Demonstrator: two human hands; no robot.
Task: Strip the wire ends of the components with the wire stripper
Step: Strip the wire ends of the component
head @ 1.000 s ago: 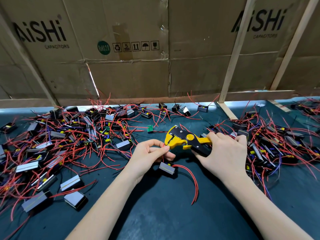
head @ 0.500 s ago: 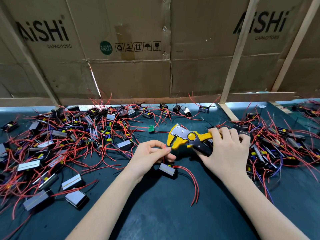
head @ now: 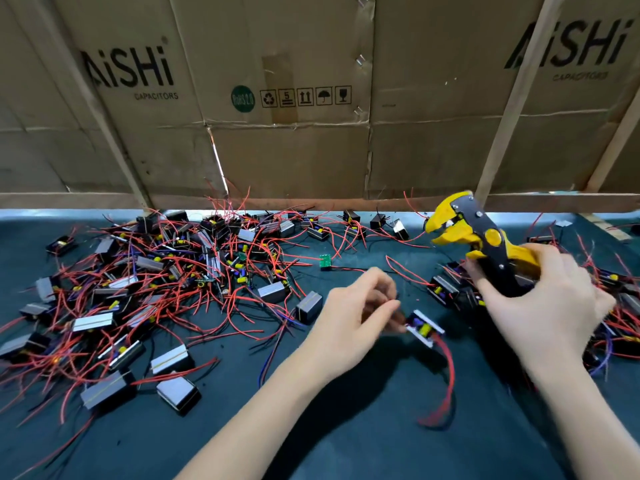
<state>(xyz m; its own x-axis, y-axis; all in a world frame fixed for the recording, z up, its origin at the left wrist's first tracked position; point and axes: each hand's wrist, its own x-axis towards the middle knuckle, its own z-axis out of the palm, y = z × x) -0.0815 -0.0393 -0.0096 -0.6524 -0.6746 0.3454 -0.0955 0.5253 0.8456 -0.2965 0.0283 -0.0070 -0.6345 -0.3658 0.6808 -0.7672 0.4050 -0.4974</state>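
the right hand (head: 540, 306) has its grip wrapped around the black-and-yellow handles of the wire stripper (head: 478, 237), which is lifted off the tabletop (head: 346, 427) with its yellow head tilted up toward 11 o'clock, near the base of the cardboard wall (head: 311, 150). the stripper's head stands slightly parted, and no wire can be seen in it. the left hand (head: 356, 320) sits at about 8 o'clock from the tool, well apart from it, fingers curled in a narrow grip; it is blurred, so whether it pinches a wire cannot be told for sure, though its fingertips lie right against the component (head: 424, 329). that component is a small black block with a pale metal edge and a yellow part inside, lying tilted on the tabletop just at 3 o'clock of the left hand, between the two hands. a thick red wire (head: 446, 382) curves from it down toward 6 o'clock and hooks back at its end (also blurred). a large tangle of similar blocks with red wires, the left pile (head: 156, 282), spreads across the tabletop from 9 to 11 o'clock. a smaller right pile (head: 620, 313) lies behind and beside the right hand at 3 o'clock. a small green board (head: 325, 261) rests alone toward 12 o'clock of the left hand.
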